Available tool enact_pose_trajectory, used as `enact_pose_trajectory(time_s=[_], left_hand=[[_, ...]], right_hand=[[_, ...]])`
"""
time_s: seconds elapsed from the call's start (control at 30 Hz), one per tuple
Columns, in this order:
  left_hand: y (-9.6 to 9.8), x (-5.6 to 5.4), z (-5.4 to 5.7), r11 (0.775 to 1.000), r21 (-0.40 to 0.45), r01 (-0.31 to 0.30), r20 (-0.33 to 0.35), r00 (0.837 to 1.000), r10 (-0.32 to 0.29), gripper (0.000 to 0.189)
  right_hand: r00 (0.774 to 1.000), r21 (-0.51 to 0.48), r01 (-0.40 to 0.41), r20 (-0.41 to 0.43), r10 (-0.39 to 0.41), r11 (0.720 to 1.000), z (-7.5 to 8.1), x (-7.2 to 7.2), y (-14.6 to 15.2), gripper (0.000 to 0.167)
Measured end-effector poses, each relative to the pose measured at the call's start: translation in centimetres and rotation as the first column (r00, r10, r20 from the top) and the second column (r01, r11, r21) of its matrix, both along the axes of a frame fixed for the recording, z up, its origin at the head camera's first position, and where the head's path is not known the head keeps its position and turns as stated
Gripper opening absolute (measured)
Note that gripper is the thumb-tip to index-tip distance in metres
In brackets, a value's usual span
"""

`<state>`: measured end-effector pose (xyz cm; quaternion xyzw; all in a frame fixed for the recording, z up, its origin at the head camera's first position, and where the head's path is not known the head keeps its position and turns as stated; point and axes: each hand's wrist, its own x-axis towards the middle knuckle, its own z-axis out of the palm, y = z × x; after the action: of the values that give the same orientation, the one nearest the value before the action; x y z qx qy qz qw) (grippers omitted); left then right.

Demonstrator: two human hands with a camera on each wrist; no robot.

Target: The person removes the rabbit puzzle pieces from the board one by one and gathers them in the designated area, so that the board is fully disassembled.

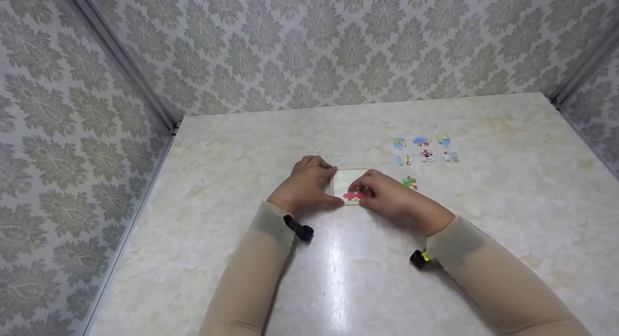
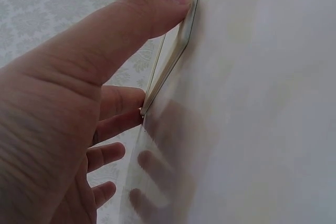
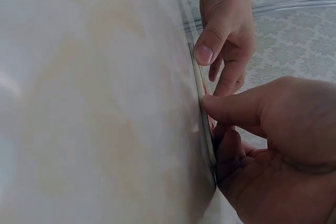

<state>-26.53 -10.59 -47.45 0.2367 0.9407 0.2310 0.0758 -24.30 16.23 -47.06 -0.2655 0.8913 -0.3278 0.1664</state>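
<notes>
A shallow puzzle tray (image 1: 341, 180) with a pale inside and a thin light rim lies on the table. My left hand (image 1: 312, 183) grips it at the left side, thumb on the near edge and a fingertip at the far corner; the left wrist view shows the thumb against the tray edge (image 2: 169, 59). A pink jigsaw piece (image 1: 352, 196) lies over the near part of the tray. My right hand (image 1: 387, 193) pinches this piece, its thumb at the tray's near edge. In the right wrist view the piece is mostly hidden by the fingers.
A green jigsaw piece (image 1: 409, 182) lies just beyond the right hand. Several more pieces, among them a blue and red one (image 1: 421, 141) and a black, pink and white one (image 1: 426, 156), sit in two rows farther right on the marbled table (image 1: 232, 152). Patterned walls (image 1: 329, 46) stand behind and beside it.
</notes>
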Motion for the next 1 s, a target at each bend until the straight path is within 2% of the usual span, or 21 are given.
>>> enact_pose_trajectory(time_s=[0.27,0.5,1.0], left_hand=[[-0.35,-0.05,-0.15,1.000,0.018,0.006,-0.001,1.000,-0.006,0.096],[-0.27,-0.03,-0.07,1.000,0.020,0.004,0.009,1.000,-0.004,0.096],[-0.13,0.03,0.10,1.000,0.002,0.008,0.004,1.000,-0.008,0.095]], right_hand=[[1.000,-0.054,0.004,-0.029,-0.006,0.999,-0.04,0.14,-0.25,0.033],[0.999,-0.057,0.035,-0.014,-0.036,0.998,-0.06,0.21,-0.26,0.035],[0.999,-0.069,0.035,-0.020,-0.037,0.997,-0.34,0.02,-0.12,0.040]])
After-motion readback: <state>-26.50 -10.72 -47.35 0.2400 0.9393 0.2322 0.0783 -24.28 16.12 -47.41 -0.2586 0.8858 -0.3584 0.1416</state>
